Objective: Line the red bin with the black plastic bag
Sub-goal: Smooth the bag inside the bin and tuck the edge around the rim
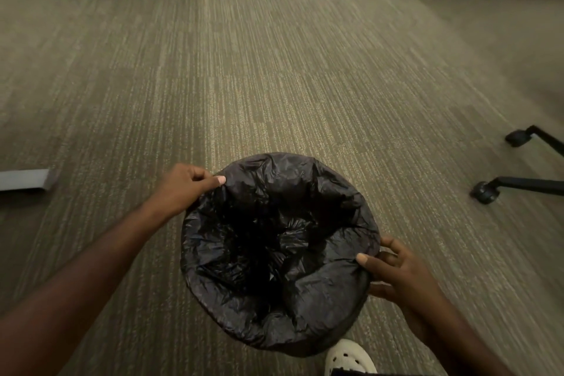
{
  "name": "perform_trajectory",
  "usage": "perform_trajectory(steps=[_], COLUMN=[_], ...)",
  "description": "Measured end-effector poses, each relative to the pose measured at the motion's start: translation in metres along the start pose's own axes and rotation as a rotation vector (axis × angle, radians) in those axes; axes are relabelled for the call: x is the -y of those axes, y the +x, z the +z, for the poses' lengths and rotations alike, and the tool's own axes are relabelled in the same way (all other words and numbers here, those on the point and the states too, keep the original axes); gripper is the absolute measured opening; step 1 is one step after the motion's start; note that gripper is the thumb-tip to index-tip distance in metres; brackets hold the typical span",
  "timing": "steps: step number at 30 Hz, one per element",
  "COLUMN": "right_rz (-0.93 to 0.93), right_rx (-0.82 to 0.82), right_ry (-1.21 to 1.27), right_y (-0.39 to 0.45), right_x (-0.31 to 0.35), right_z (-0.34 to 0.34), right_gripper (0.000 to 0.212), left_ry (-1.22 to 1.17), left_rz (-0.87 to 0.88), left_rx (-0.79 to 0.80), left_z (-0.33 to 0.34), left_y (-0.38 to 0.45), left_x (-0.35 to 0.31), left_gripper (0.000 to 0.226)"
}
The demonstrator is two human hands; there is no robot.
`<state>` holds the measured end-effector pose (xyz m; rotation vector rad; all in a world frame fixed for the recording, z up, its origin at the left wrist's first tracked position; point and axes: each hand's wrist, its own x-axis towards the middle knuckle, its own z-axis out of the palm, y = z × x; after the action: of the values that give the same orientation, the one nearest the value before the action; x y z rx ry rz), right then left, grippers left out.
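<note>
- Far left: a grey furniture foot [24, 179] lies on the carpet floor [274, 70], well apart from the work.
- Left hand [180, 188]: grip clamped on the black plastic bag [274, 253] at its upper-left edge, thumb on top of the film.
- Bag: spread over a round opening and folded outward all around; the inside sags in dark creases. It sits on the floor at lower centre.
- Red bin: no red surface shows; the bag hides rim and walls entirely.
- Right hand [399, 278]: grip clamped on the bag's lower-right edge, thumb over the fold, fingers on the outside.
- White perforated shoe [348, 357]: just beside the bag's near edge.
- Right: chair casters [485, 191] on black legs, near but apart from the bag.
- Open carpet lies beyond the bag; more furniture bases stand along the far edge.
</note>
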<state>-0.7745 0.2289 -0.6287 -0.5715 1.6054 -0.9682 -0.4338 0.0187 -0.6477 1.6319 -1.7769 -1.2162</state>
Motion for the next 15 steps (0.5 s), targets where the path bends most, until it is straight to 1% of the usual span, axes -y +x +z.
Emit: perform_trajectory(steps=[4,7,9,11,15], right_rz=[-0.017,-0.063,-0.09,-0.095,-0.082], right_rx=[0.001,0.024,0.058,0.106,0.164], right_ry=[-0.004,-0.048,-0.12,-0.209,-0.362], right_y=[0.01,0.028,0.046,0.067,0.109], right_x=[0.012,0.034,0.055,0.077,0.113], right_z=[0.0,-0.003,-0.004,-0.003,0.002], right_gripper=[0.037,0.034,0.031,0.029,0.025], left_ry=[-0.106,-0.27,-0.422,-0.547,-0.71], left_rz=[-0.051,-0.112,-0.212,-0.308,-0.383], left_rx=[-0.053,-0.136,-0.142,-0.134,-0.14], left_z=[0.003,0.001,0.001,0.005,0.016], left_y=[-0.005,-0.011,-0.016,-0.021,-0.028], left_x=[-0.002,0.0,0.003,0.006,0.008], left_gripper=[0.029,0.027,0.029,0.023,0.02])
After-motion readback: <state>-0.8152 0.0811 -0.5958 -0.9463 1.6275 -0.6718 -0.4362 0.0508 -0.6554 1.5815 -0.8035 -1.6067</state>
